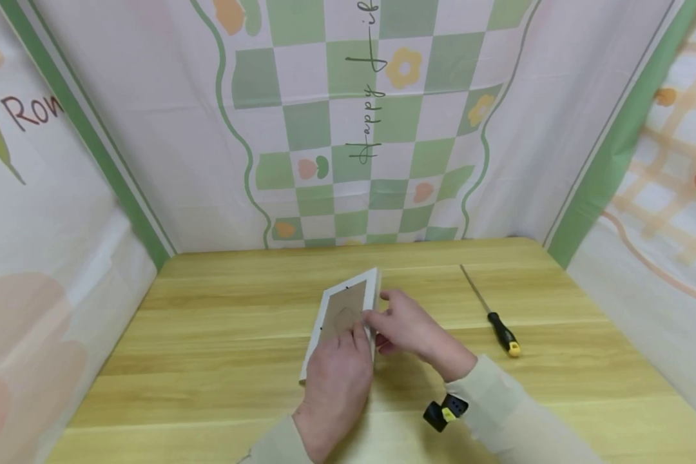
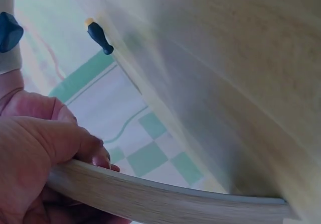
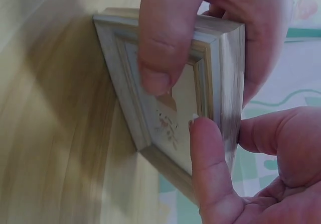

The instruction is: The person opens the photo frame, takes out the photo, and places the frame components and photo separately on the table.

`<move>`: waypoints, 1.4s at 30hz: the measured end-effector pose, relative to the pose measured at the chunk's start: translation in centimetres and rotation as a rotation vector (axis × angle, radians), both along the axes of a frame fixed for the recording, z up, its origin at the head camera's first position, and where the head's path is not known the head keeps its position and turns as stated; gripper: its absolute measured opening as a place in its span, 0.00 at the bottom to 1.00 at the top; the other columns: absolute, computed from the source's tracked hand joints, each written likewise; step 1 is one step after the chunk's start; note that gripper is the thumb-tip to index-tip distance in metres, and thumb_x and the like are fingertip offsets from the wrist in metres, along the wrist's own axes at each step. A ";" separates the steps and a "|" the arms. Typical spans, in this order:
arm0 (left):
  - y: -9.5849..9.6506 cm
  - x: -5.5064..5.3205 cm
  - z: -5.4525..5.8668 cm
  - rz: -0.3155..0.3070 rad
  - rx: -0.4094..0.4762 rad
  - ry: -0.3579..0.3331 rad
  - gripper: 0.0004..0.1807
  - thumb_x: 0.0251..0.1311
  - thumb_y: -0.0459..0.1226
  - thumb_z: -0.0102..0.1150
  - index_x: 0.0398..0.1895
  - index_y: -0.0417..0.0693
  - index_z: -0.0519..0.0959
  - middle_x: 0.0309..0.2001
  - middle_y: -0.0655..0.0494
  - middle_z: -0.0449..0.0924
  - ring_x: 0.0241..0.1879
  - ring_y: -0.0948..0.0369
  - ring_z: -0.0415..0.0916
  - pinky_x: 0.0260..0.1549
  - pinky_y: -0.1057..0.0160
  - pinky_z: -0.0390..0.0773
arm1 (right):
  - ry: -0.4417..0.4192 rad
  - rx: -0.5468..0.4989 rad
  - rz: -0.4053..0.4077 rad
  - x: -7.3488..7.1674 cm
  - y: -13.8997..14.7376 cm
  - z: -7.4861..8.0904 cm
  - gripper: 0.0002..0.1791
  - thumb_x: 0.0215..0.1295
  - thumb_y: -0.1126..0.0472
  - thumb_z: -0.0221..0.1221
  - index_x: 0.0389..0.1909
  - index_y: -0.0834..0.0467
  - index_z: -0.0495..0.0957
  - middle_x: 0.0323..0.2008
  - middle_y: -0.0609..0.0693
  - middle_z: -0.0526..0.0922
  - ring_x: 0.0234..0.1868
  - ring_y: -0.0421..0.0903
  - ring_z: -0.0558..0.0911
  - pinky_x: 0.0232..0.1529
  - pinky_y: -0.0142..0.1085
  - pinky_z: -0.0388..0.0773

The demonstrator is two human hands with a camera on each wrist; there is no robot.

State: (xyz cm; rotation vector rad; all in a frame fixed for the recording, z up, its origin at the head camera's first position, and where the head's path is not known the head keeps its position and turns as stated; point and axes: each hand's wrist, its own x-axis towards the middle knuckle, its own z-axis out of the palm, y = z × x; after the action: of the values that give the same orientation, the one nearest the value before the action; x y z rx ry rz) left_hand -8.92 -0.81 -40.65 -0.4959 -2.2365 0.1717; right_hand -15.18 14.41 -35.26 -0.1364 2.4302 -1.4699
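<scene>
A picture frame [image 1: 348, 299] stands tilted on the wooden table, its brown backing and white rim turned up toward the head camera. Small dark tabs show along the backing's edge. In the right wrist view the front of the picture frame [image 3: 116, 68] faces that camera, with a pale print [image 3: 173, 128] bearing a brownish plant motif. My left hand [image 1: 339, 367] grips its near edge, with a digit over the front. At the right side edge my right hand [image 1: 408, 325] pinches the rim, fingers on the front and thumb at the back. Part of the backing is hidden by the left hand.
A screwdriver [image 1: 502, 333] with a black and yellow handle lies on the table [image 1: 220, 361], right of the hands, its shaft pointing away. A black and yellow device [image 1: 445, 412] hangs at the right wrist. Patterned cloth [image 1: 301, 122] encloses the back and sides.
</scene>
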 end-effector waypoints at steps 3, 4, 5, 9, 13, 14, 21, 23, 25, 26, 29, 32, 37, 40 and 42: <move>-0.4 0.0 0.1 -0.006 0.034 0.013 0.19 0.60 0.37 0.58 0.52 0.39 0.85 0.27 0.55 0.82 0.20 0.64 0.72 0.15 0.66 0.71 | -0.006 -0.008 0.007 0.1 -0.3 0.2 0.44 0.74 0.55 0.61 0.78 0.73 0.50 0.30 0.57 0.88 0.28 0.51 0.89 0.31 0.42 0.88; -0.5 0.0 0.1 -0.008 0.042 0.004 0.19 0.60 0.36 0.58 0.53 0.38 0.84 0.27 0.54 0.82 0.20 0.64 0.72 0.14 0.66 0.71 | -0.007 -0.015 0.006 0.2 -0.4 0.3 0.44 0.74 0.55 0.61 0.78 0.73 0.50 0.31 0.57 0.88 0.30 0.52 0.89 0.31 0.42 0.88; -0.7 0.0 0.2 -0.007 0.048 -0.009 0.19 0.61 0.36 0.59 0.54 0.38 0.84 0.28 0.54 0.83 0.19 0.64 0.72 0.13 0.66 0.71 | -0.008 -0.022 0.005 0.2 -0.4 0.3 0.44 0.74 0.54 0.61 0.78 0.73 0.50 0.33 0.58 0.88 0.31 0.53 0.89 0.31 0.43 0.88; -1.5 -0.2 0.8 0.006 0.066 -0.065 0.22 0.60 0.37 0.69 0.57 0.37 0.82 0.30 0.51 0.86 0.21 0.62 0.77 0.12 0.65 0.74 | -0.016 -0.039 -0.007 0.3 -0.4 0.5 0.43 0.76 0.50 0.58 0.79 0.71 0.51 0.45 0.64 0.86 0.35 0.56 0.89 0.32 0.44 0.88; -2.4 -0.6 1.4 0.007 0.091 -0.076 0.21 0.60 0.37 0.72 0.54 0.34 0.82 0.31 0.48 0.88 0.19 0.61 0.79 0.12 0.65 0.76 | -0.024 -0.022 -0.011 0.3 0.0 0.5 0.42 0.78 0.48 0.56 0.79 0.70 0.52 0.52 0.69 0.82 0.36 0.56 0.88 0.34 0.43 0.88; -2.7 -0.7 1.5 0.002 0.100 -0.071 0.21 0.60 0.37 0.72 0.53 0.34 0.82 0.30 0.48 0.88 0.18 0.61 0.78 0.11 0.65 0.75 | -0.024 -0.013 -0.012 0.3 0.1 0.4 0.42 0.78 0.48 0.56 0.79 0.70 0.52 0.53 0.69 0.82 0.35 0.55 0.88 0.34 0.43 0.88; -4.4 -1.3 1.9 -0.012 0.163 -0.046 0.24 0.53 0.34 0.73 0.53 0.33 0.81 0.15 0.54 0.77 0.10 0.63 0.69 0.06 0.67 0.68 | -0.028 0.077 0.007 0.3 0.7 -0.6 0.38 0.78 0.53 0.57 0.77 0.71 0.56 0.52 0.68 0.83 0.33 0.54 0.88 0.32 0.42 0.88; -4.8 -1.5 2.1 -0.021 0.208 -0.058 0.26 0.49 0.34 0.74 0.53 0.33 0.81 0.14 0.56 0.74 0.10 0.63 0.67 0.06 0.67 0.65 | -0.030 0.094 0.014 0.3 0.8 -1.0 0.37 0.78 0.54 0.57 0.76 0.72 0.58 0.51 0.68 0.84 0.33 0.54 0.87 0.31 0.41 0.87; -5.2 -1.6 2.2 -0.026 0.243 -0.067 0.27 0.48 0.35 0.74 0.54 0.34 0.81 0.13 0.56 0.72 0.09 0.64 0.65 0.07 0.67 0.62 | -0.029 0.109 0.023 0.3 0.8 -1.5 0.36 0.78 0.55 0.57 0.76 0.72 0.59 0.50 0.67 0.84 0.32 0.53 0.87 0.31 0.41 0.87; -5.3 -1.7 2.4 -0.030 0.268 -0.078 0.28 0.48 0.35 0.73 0.54 0.34 0.81 0.12 0.57 0.71 0.09 0.64 0.63 0.07 0.67 0.61 | -0.028 0.112 0.027 0.3 0.8 -1.7 0.35 0.78 0.55 0.57 0.75 0.72 0.60 0.49 0.66 0.84 0.31 0.52 0.86 0.31 0.40 0.87; -5.7 -1.9 2.8 -0.050 0.359 -0.135 0.27 0.51 0.34 0.71 0.56 0.33 0.81 0.12 0.57 0.70 0.09 0.66 0.61 0.07 0.69 0.59 | -0.022 0.128 0.054 0.2 0.7 -2.2 0.34 0.77 0.55 0.57 0.74 0.73 0.62 0.41 0.63 0.85 0.27 0.48 0.84 0.30 0.39 0.86; -6.0 -2.1 3.0 -0.101 0.492 -0.211 0.25 0.56 0.32 0.68 0.58 0.32 0.80 0.15 0.54 0.77 0.09 0.68 0.62 0.07 0.72 0.59 | -0.025 0.132 0.070 0.3 0.4 -2.6 0.33 0.77 0.55 0.57 0.71 0.74 0.65 0.33 0.60 0.84 0.25 0.46 0.82 0.30 0.39 0.86; -6.3 -2.1 3.2 -0.173 0.780 -0.375 0.22 0.63 0.31 0.59 0.62 0.35 0.80 0.23 0.49 0.84 0.10 0.72 0.59 0.06 0.73 0.58 | -0.060 0.095 0.066 0.5 0.0 -3.3 0.33 0.78 0.54 0.56 0.69 0.76 0.65 0.31 0.58 0.84 0.28 0.47 0.83 0.33 0.41 0.87; -6.4 -2.1 3.2 -0.171 0.973 -0.495 0.23 0.65 0.32 0.57 0.64 0.41 0.80 0.30 0.49 0.87 0.10 0.71 0.59 0.07 0.69 0.60 | -0.093 0.041 0.058 0.4 -0.2 -3.6 0.30 0.78 0.52 0.56 0.66 0.73 0.69 0.36 0.58 0.85 0.33 0.49 0.85 0.35 0.42 0.87; -6.4 -2.0 3.2 -0.162 1.087 -0.564 0.23 0.66 0.34 0.56 0.65 0.45 0.80 0.35 0.48 0.89 0.12 0.69 0.62 0.08 0.67 0.64 | -0.120 -0.017 0.058 0.2 -0.3 -3.8 0.28 0.79 0.51 0.54 0.64 0.71 0.71 0.40 0.59 0.85 0.36 0.51 0.86 0.36 0.43 0.87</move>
State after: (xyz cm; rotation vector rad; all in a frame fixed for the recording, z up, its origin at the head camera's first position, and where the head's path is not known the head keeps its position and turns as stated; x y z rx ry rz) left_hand -10.94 -7.18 -37.45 -0.1039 -2.3758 -1.3389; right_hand -14.94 14.13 -39.04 -0.1175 2.3002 -1.4322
